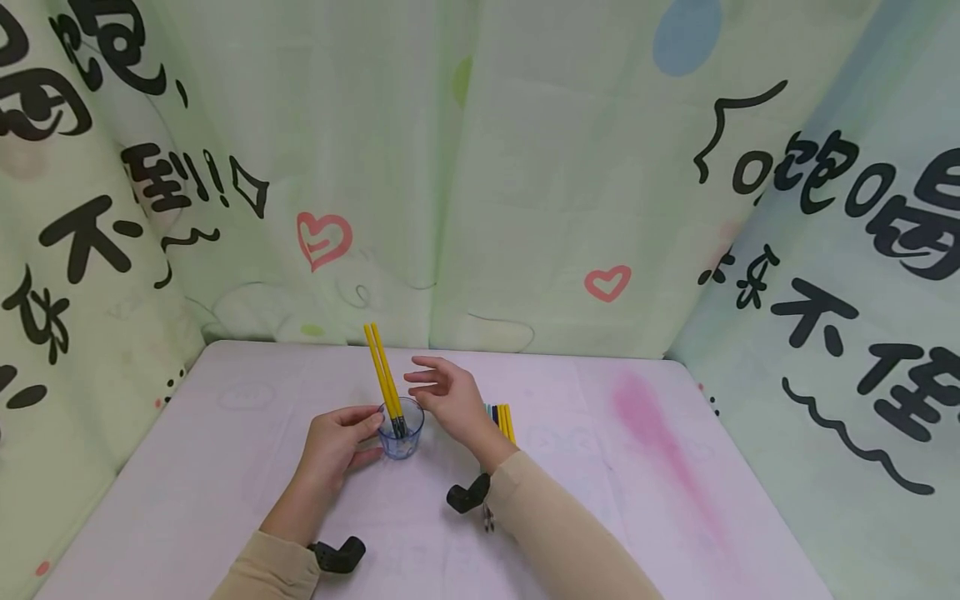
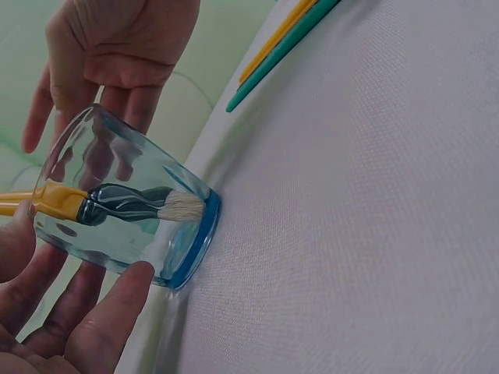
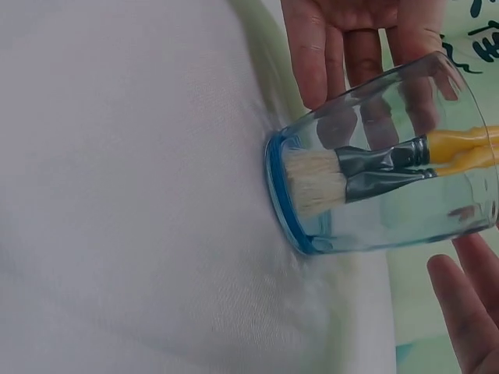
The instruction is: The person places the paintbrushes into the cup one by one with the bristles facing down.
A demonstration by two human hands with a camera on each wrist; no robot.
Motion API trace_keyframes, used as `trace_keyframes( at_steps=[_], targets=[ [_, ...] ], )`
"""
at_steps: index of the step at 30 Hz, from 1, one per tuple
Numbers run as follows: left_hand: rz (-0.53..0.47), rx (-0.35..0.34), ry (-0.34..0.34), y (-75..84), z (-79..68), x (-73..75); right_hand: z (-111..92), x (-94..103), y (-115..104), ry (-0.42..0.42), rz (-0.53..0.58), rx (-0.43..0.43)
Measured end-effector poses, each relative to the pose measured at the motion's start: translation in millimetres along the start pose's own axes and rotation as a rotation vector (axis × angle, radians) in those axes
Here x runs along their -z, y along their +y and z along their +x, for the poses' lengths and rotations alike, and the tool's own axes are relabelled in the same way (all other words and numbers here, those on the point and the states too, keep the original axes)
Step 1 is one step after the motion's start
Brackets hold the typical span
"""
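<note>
A clear glass cup (image 1: 412, 435) with a bluish base stands on the table. Two yellow-handled paintbrushes (image 1: 382, 375) lean in it, bristles down. My left hand (image 1: 333, 442) holds the cup from the left, thumb near the rim and fingers along the side. To the right of the cup, my right hand (image 1: 450, 400) is raised with fingers extended and nothing in it. The left wrist view shows the pale bristles (image 2: 182, 206) close to the cup's bottom. In the right wrist view both brush heads (image 3: 316, 183) are seen through the glass.
More brushes (image 1: 506, 421) with yellow and dark handles lie on the table (image 1: 585, 483), partly hidden behind my right forearm. A yellow and a green handle (image 2: 273, 62) show in the left wrist view. Printed curtains (image 1: 525, 167) enclose the table's back and sides.
</note>
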State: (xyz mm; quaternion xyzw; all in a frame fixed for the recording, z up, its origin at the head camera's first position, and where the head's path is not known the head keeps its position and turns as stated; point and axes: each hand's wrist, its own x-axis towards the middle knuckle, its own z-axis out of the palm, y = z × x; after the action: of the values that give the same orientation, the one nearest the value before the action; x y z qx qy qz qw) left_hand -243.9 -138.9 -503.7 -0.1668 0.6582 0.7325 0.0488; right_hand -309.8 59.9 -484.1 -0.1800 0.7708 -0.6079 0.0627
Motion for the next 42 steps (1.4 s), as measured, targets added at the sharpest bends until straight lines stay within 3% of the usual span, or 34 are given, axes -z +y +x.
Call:
trace_keyframes(
  at_steps=[18, 42],
  targets=[
    [0.012, 0.011, 0.005, -0.4, 0.1, 0.8, -18, 19.7, 9, 0.051, 0.032, -0.075],
    [0.006, 0.011, 0.003, -1.8, 0.6, 0.4, -45, 58.2, 20, 0.108, 0.075, -0.094]
  ],
)
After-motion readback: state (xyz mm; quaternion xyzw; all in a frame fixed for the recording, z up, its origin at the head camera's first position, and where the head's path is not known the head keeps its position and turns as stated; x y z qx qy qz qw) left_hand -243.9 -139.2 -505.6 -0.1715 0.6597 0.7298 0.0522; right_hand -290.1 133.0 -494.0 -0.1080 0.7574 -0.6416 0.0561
